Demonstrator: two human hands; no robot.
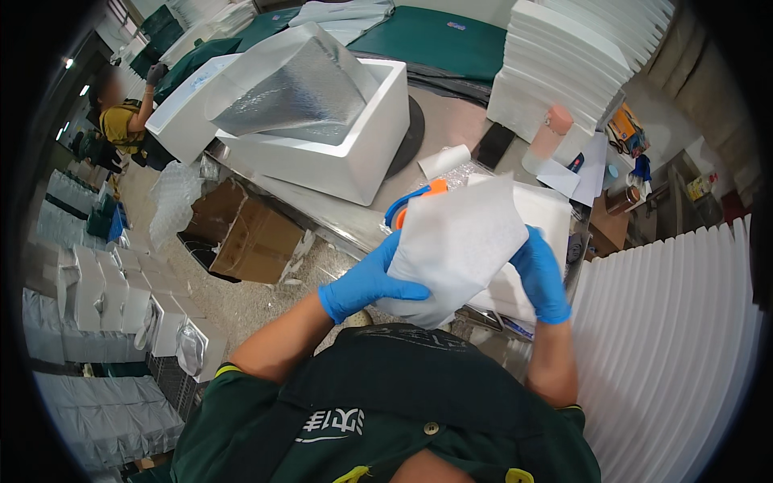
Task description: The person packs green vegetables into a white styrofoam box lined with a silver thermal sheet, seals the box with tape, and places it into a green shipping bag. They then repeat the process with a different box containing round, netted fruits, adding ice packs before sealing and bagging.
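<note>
Both of my hands wear blue gloves and hold a folded white sheet in front of my chest. My left hand grips its lower left side, thumb on top. At its right edge my right hand pinches the sheet, fingertips partly behind it. Beyond them an open white foam box stands on the table, with a silver foil liner rising out of it. An orange and blue tape dispenser lies just behind the sheet. More white sheets lie in a stack under and beside my right hand.
A black phone and a pink-capped bottle are at the table's back right, before stacked foam lids. Tall white foam panels stand at right. A cardboard box sits on the floor. A person works far left.
</note>
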